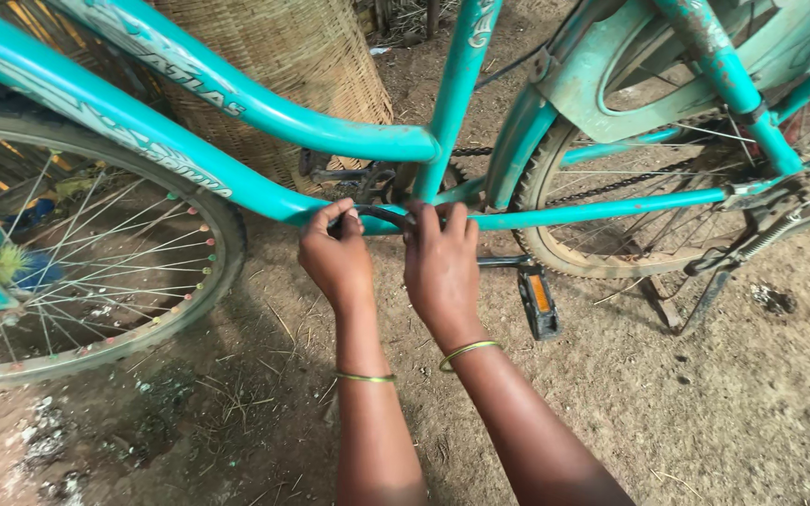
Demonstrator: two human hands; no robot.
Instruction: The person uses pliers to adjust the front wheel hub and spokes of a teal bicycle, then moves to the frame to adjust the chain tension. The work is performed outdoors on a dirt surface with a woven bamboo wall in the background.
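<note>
Rural outdoor yard: bare dirt ground (752, 412), scattered straw, big woven basket (302, 66) behind a bicycle (264, 103).

Quick count: one turquoise bicycle (264, 108), two wheels showing, a front wheel (96, 262) left of the grips and a rear wheel (630, 197) to their right. One pedal (538, 300) just right of the right grip, one chain (611, 183), one woven basket (292, 66) behind the frame. Two hands: left hand (335, 258) and right hand (442, 267), side by side at the lower tube. Two thin bangles (466, 351), one per wrist. One dark curved tool (382, 214) at the fingertips, can't tell what kind.
</note>
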